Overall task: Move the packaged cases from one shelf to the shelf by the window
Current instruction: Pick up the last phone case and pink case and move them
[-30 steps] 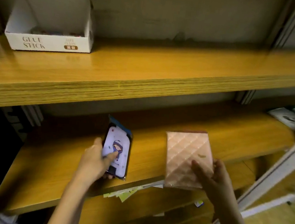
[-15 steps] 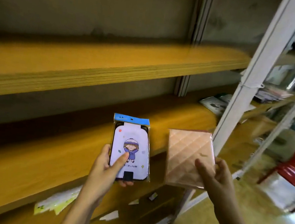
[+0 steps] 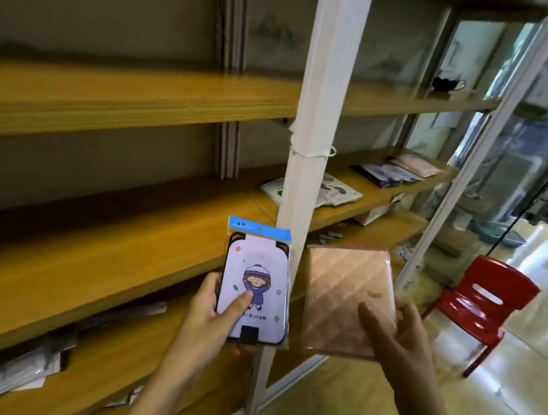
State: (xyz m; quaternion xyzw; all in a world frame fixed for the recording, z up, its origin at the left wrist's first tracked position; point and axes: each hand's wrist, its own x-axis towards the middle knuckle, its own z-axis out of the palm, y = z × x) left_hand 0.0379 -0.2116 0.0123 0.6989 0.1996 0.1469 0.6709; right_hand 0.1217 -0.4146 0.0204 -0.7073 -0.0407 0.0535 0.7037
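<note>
The wooden shelf (image 3: 87, 253) is stretching away at the far left, beyond the fingers; the left hand (image 3: 209, 316) is gripping the cartoon case (image 3: 256, 282), its thumb lying across the front over the printed figure and its fingers wrapping behind the packet, so the case is standing upright in the air in front of the shelf edge; the blue header card is sitting above the fingertips. Behind both packets the white post (image 3: 319, 109) is rising. Just to the right, apart from the first packet, the pink case (image 3: 344, 295) is being held by the right hand (image 3: 398, 339); the thumb is pressing on its quilted front, the fingers are curling under its lower right corner. Further right and well beyond the fingers, the shelf by the window (image 3: 388, 193) is carrying several flat packets (image 3: 387, 173); the red chair (image 3: 485, 302) is standing on the shiny floor (image 3: 519, 392) to the right of the right hand.
</note>
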